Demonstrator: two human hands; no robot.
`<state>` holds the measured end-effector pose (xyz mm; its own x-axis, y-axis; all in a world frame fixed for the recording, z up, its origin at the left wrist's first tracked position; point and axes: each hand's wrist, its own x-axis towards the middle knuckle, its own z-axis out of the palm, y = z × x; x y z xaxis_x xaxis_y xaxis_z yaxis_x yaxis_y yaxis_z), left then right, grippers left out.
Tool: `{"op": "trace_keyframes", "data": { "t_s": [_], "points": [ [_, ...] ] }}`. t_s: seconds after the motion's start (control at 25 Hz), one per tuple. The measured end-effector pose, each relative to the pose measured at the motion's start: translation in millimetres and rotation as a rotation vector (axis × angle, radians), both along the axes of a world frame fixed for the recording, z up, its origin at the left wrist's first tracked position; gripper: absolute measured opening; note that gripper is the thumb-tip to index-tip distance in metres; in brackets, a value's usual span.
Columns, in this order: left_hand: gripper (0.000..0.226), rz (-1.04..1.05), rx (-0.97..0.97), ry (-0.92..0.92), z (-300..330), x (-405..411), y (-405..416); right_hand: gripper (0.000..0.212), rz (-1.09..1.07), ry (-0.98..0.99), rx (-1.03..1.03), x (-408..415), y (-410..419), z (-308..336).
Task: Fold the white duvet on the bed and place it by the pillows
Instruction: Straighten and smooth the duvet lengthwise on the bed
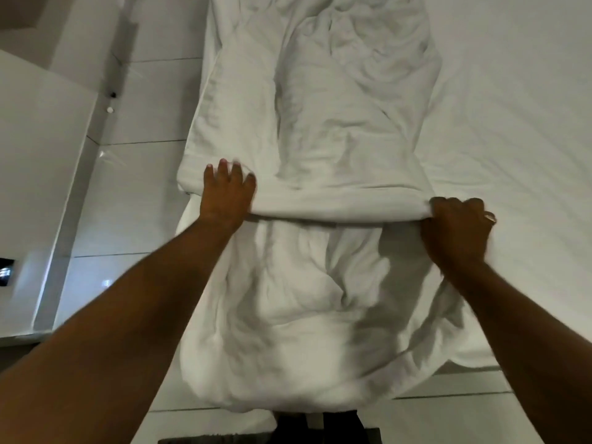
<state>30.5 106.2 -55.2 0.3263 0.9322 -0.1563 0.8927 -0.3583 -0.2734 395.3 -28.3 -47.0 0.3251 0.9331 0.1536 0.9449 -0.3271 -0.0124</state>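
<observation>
The white duvet [336,129] lies as a long, wrinkled strip along the bed's left side, running away from me. Its near end is doubled over, with a fold edge crossing between my hands and a loose lower layer [288,315] bulging toward me over the bed's corner. My left hand [226,190] rests on the fold's left end, fingers spread over the cloth and thumb under the edge. My right hand [458,229] is clenched around the fold's right end; a ring shows on one finger. No pillows are in view.
The bed's white sheet [512,123] spreads out flat to the right of the duvet. Pale tiled floor [137,174] runs along the left, beside a white wall or cabinet [38,187] with a dark panel [6,271]. A dark mat [320,434] lies at my feet.
</observation>
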Motion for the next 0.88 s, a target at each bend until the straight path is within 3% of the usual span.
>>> {"op": "trace_keyframes", "data": {
  "t_s": [0.08, 0.16, 0.24, 0.32, 0.4, 0.48, 0.56, 0.76, 0.88],
  "points": [
    [0.034, 0.027, 0.018, -0.037, 6.9, 2.5, 19.0, 0.027, -0.137, 0.081, 0.003, 37.6, -26.7, 6.6],
    [0.025, -0.056, -0.04, -0.194, 24.7, 21.8, 7.6, 0.025, -0.304, 0.081, -0.078, 72.8, -75.4, 13.3],
    [0.032, -0.223, -0.143, -0.3, 34.5, 49.3, -34.4, 0.026, -0.508, 0.121, -0.223, 88.2, -120.0, 19.8],
    [0.047, -0.326, -0.281, -0.323, 30.9, 65.4, -111.1, 0.025, -0.544, 0.13, -0.3, 86.2, -150.6, 19.9],
    [0.054, -0.244, -0.494, -0.339, 21.5, 57.2, -186.2, 0.024, -0.472, 0.104, -0.238, 68.5, -164.7, 15.6],
    [0.059, -0.111, -0.577, -0.338, 13.5, 32.1, -218.3, 0.051, -0.212, 0.057, -0.134, 46.1, -170.5, 6.1],
    [0.056, -0.071, -0.493, -0.334, 7.8, 7.7, -210.8, 0.057, -0.007, -0.014, -0.129, 28.1, -165.4, -2.7],
    [0.025, -0.187, -0.204, -0.184, 18.6, -32.0, -180.5, 0.032, 0.144, -0.083, -0.284, 23.3, -159.1, 1.3],
    [0.024, -0.047, -0.339, -0.114, 15.7, -58.2, -221.7, 0.03, 0.223, -0.1, -0.33, 10.3, -190.6, -1.4]
  ]
}}
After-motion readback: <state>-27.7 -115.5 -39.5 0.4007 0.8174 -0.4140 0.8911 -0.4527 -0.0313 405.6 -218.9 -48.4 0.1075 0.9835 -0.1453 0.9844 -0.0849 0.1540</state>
